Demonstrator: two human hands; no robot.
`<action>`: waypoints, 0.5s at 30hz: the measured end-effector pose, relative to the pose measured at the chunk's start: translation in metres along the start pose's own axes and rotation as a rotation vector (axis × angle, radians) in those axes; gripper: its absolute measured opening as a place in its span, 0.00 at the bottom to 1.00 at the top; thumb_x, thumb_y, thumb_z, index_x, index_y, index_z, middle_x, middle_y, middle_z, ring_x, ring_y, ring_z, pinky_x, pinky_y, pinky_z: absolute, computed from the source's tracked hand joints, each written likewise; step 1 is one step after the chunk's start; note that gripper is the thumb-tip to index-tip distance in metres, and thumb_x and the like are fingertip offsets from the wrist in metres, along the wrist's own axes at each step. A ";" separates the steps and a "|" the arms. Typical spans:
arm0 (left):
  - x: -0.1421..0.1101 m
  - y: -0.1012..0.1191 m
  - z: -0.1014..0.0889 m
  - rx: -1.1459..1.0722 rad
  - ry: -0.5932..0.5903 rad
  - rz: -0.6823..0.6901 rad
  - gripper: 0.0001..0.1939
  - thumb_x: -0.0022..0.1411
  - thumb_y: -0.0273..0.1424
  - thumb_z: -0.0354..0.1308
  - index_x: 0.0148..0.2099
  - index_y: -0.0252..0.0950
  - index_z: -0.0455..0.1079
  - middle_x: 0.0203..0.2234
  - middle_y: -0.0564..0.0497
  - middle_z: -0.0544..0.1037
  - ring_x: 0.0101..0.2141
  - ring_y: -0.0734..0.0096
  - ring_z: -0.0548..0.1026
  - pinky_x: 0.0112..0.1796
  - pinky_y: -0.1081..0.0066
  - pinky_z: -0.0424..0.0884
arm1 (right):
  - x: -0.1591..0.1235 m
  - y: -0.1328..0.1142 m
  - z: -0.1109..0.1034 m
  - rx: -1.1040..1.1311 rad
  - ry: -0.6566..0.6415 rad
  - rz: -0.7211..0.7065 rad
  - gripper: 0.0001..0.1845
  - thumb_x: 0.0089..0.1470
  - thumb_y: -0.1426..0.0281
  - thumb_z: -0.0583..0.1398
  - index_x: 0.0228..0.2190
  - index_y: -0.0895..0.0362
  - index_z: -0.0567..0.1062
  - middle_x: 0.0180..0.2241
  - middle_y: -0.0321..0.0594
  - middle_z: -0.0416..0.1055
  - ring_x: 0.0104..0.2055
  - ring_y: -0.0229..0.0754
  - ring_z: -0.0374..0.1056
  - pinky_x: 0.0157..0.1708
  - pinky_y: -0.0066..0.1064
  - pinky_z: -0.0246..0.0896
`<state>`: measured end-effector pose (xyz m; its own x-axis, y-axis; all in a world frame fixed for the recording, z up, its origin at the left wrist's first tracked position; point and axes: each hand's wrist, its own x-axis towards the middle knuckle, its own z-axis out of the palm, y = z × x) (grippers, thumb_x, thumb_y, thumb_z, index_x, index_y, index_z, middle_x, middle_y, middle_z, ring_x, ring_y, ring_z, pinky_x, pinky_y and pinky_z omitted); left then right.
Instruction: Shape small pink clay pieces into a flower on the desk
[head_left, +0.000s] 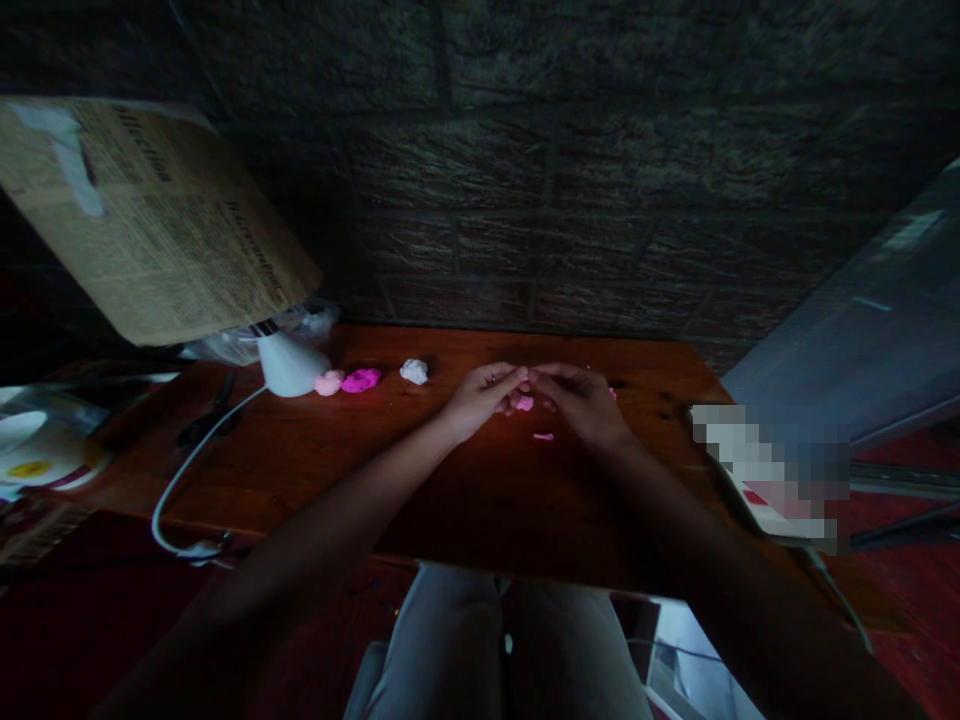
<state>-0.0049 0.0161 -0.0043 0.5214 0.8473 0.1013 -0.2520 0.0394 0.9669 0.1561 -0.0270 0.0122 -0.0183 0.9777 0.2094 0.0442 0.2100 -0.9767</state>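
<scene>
My left hand (476,395) and my right hand (589,400) meet above the table, thumbs and fingers pinched together. A bit of pink modelling clay (525,403) shows just under the joined fingertips; how much of it lies between the fingers is hidden. Nearer to me, a thin pink clay strip (543,436) lies on the wood. Part of another pink piece (613,394) peeks out beside my right hand. To the left sit a white lump (414,371), a magenta lump (361,380) and a pale pink lump (329,382) of clay.
A lamp with a white base (289,365) and newsprint shade (165,220) stands at the left, its cord looping over the wooden table (465,500). Black scissors (210,420) lie near it. A partly blurred white object (772,490) rests on the right edge. A brick-patterned wall (495,180) rises behind.
</scene>
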 end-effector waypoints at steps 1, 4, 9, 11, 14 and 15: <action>-0.001 0.001 0.001 -0.018 0.010 -0.027 0.19 0.59 0.45 0.65 0.33 0.31 0.71 0.19 0.55 0.71 0.19 0.82 0.67 0.22 0.78 0.60 | 0.000 0.001 0.000 0.004 0.009 0.000 0.18 0.47 0.53 0.68 0.31 0.56 0.81 0.26 0.36 0.74 0.26 0.36 0.65 0.28 0.31 0.61; -0.002 0.004 0.003 -0.079 0.043 -0.090 0.18 0.60 0.43 0.65 0.35 0.30 0.73 0.21 0.53 0.73 0.22 0.81 0.70 0.24 0.78 0.62 | 0.002 0.005 -0.002 0.004 0.041 -0.007 0.18 0.48 0.54 0.67 0.32 0.56 0.80 0.27 0.37 0.75 0.26 0.36 0.65 0.28 0.31 0.61; -0.003 0.006 0.004 -0.154 0.060 -0.110 0.17 0.50 0.35 0.73 0.39 0.31 0.76 0.27 0.53 0.77 0.24 0.84 0.70 0.27 0.79 0.65 | 0.003 0.007 -0.002 0.007 0.068 -0.005 0.19 0.47 0.52 0.67 0.32 0.55 0.79 0.28 0.37 0.76 0.25 0.35 0.65 0.26 0.30 0.62; -0.003 0.006 0.004 -0.161 0.075 -0.098 0.17 0.49 0.35 0.73 0.38 0.31 0.76 0.29 0.52 0.78 0.23 0.85 0.70 0.26 0.80 0.65 | 0.003 0.006 -0.002 0.007 0.061 -0.005 0.20 0.47 0.52 0.67 0.32 0.55 0.79 0.28 0.37 0.76 0.25 0.36 0.65 0.26 0.30 0.62; -0.002 0.005 0.002 -0.124 0.080 -0.072 0.16 0.50 0.36 0.72 0.37 0.32 0.76 0.30 0.51 0.78 0.23 0.84 0.69 0.24 0.80 0.63 | 0.002 0.005 -0.001 -0.006 0.055 -0.008 0.19 0.48 0.52 0.67 0.33 0.55 0.79 0.28 0.38 0.76 0.25 0.36 0.66 0.26 0.30 0.62; -0.002 0.004 0.002 -0.103 0.073 -0.061 0.15 0.50 0.36 0.72 0.37 0.32 0.76 0.30 0.51 0.78 0.23 0.84 0.69 0.24 0.80 0.63 | 0.001 0.005 -0.001 -0.011 0.054 -0.009 0.19 0.48 0.52 0.66 0.33 0.55 0.79 0.28 0.38 0.77 0.25 0.36 0.66 0.26 0.30 0.62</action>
<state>-0.0057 0.0140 0.0002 0.4789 0.8776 0.0218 -0.3053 0.1432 0.9414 0.1575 -0.0247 0.0080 0.0355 0.9747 0.2208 0.0550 0.2187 -0.9742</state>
